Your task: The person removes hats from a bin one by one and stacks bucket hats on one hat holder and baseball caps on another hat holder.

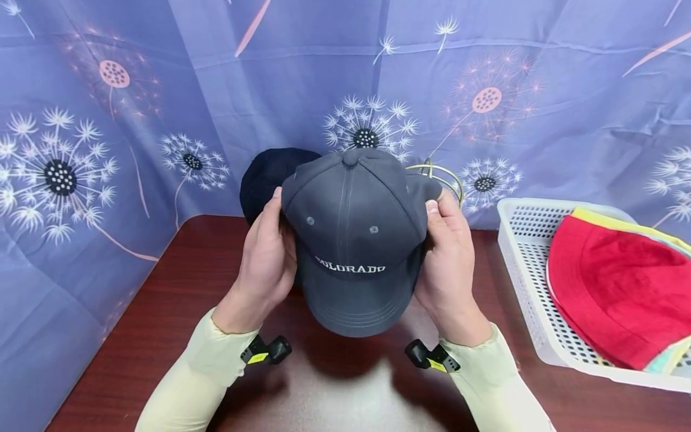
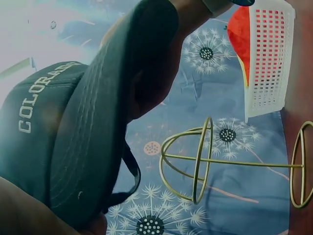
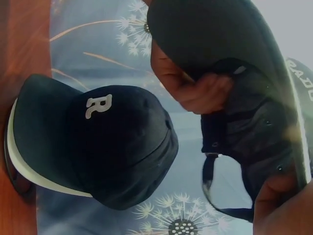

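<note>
Both hands hold up a dark grey baseball cap (image 1: 353, 198) with COLORADO in white letters, its brim pointing down toward me. My left hand (image 1: 264, 258) grips the cap's left side, thumb on the outside. On the opposite side, my right hand (image 1: 449, 258) pinches the cap's edge. The right wrist view shows fingers (image 3: 210, 93) tucked inside the cap and its back strap (image 3: 208, 181) hanging in a loop. Behind it stands a navy cap (image 1: 275, 177), mostly hidden in the head view; the letter R (image 3: 99, 106) shows on its front in the right wrist view.
A gold wire hat stand (image 2: 200, 159) is behind the held cap, at the back of the brown table (image 1: 162, 336). To the right, a white plastic basket (image 1: 526, 300) holds a red bucket hat (image 1: 615, 288) and other coloured fabric. A blue dandelion-print curtain (image 1: 302, 66) hangs behind.
</note>
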`<state>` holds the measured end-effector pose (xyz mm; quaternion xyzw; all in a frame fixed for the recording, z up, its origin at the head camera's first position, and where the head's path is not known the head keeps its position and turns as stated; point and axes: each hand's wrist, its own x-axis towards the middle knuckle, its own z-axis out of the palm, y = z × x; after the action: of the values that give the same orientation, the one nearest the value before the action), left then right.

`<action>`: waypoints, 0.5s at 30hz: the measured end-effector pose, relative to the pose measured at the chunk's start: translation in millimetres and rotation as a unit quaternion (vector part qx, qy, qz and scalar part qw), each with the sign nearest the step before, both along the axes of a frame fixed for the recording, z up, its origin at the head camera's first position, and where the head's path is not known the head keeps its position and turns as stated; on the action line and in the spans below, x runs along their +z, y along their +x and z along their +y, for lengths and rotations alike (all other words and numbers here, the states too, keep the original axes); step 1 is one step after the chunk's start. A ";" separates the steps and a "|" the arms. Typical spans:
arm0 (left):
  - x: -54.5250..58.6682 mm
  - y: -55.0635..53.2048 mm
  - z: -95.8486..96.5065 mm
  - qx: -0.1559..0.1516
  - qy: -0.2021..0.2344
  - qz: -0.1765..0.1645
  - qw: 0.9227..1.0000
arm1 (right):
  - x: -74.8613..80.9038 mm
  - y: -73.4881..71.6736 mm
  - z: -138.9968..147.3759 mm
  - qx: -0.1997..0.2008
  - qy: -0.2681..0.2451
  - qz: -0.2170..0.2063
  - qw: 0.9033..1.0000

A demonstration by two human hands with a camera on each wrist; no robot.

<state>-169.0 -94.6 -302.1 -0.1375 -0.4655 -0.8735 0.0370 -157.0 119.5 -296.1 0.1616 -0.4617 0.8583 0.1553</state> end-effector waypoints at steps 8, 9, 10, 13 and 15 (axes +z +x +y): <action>-2.4 -6.7 0.9 0.045 -0.045 0.084 0.994 | -5.5 -6.2 -5.4 -0.016 0.001 0.014 1.000; -2.8 -7.7 1.1 0.051 -0.052 0.094 0.993 | -6.0 -6.7 -6.3 -0.024 0.005 0.015 1.000; -3.0 -8.3 1.3 0.058 -0.060 0.101 0.991 | -6.5 -7.4 -7.2 -0.031 0.008 0.015 0.999; -4.4 -9.1 0.9 0.078 -0.080 0.111 0.988 | -7.5 -9.9 -9.9 -0.051 0.013 0.016 0.998; -4.8 -10.0 0.0 0.091 -0.093 0.117 0.985 | -8.1 -12.3 -11.3 -0.062 0.025 0.016 0.998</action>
<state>-179.0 -94.6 -306.9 -0.1985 -0.5479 -0.7973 0.1574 -169.3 108.3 -304.2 0.1503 -0.4896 0.8324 0.2115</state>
